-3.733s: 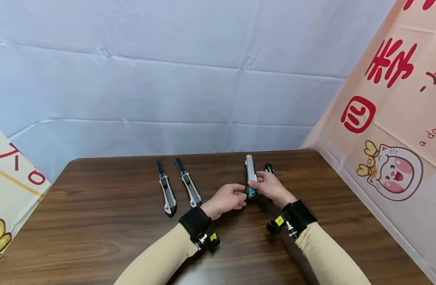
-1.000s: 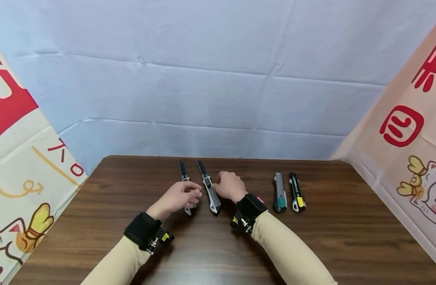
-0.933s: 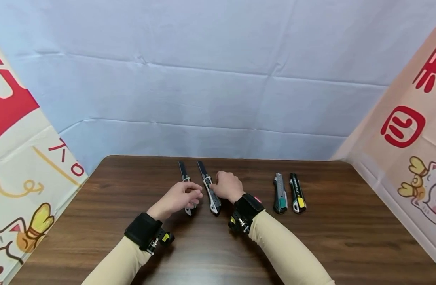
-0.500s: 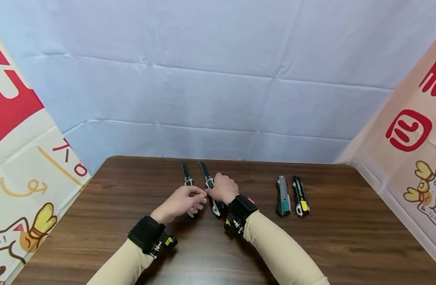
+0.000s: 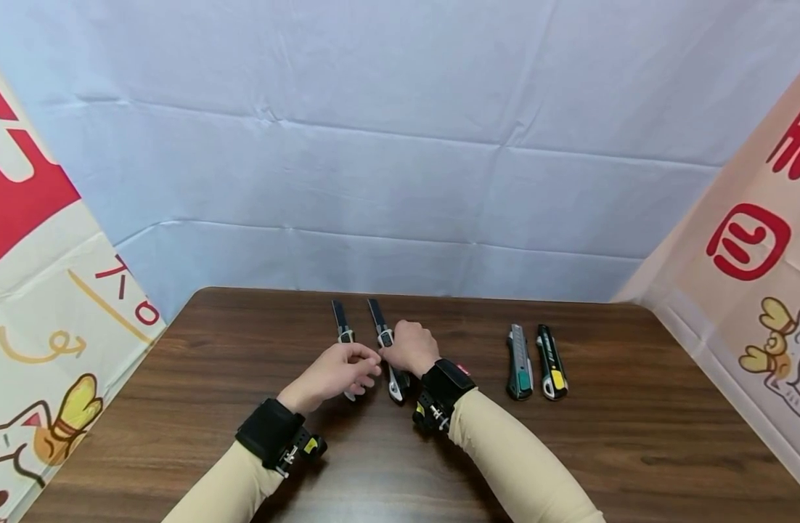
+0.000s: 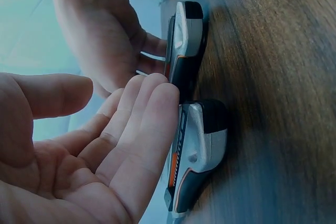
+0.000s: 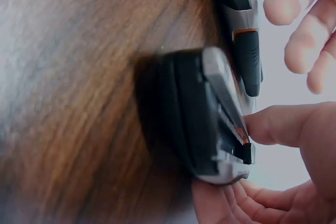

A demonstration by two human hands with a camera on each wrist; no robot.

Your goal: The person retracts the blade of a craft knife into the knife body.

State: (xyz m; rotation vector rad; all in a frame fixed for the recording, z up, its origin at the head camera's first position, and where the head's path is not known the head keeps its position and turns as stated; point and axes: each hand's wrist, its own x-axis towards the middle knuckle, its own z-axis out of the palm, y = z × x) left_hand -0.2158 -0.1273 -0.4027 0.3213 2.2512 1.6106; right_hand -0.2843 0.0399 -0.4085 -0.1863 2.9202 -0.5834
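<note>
Two silver-and-black utility knives lie with their dark blades pointing away. My right hand (image 5: 409, 347) pinches the right one (image 5: 385, 337) between thumb and fingers; in the right wrist view the thumb sits on one side of that knife's body (image 7: 191, 111) and the fingers on the other. The left knife (image 5: 345, 335) is on the table, partly covered by my left hand (image 5: 336, 372). That hand hovers over it with loosely bent fingers and holds nothing. In the left wrist view its fingertips pass in front of the left knife (image 6: 207, 137); whether they touch cannot be told.
On the right of the wooden table (image 5: 635, 436) lie a green-and-grey utility knife (image 5: 520, 363) and a black one with a yellow end (image 5: 552, 363). A pale cloth (image 5: 374, 145) hangs behind the table, with printed banners (image 5: 766, 349) at both sides.
Earlier my right hand held the green-and-grey knife at right; that knife now lies released. Both hands have moved left to the silver knives. Over the last half second hardly anything has moved.
</note>
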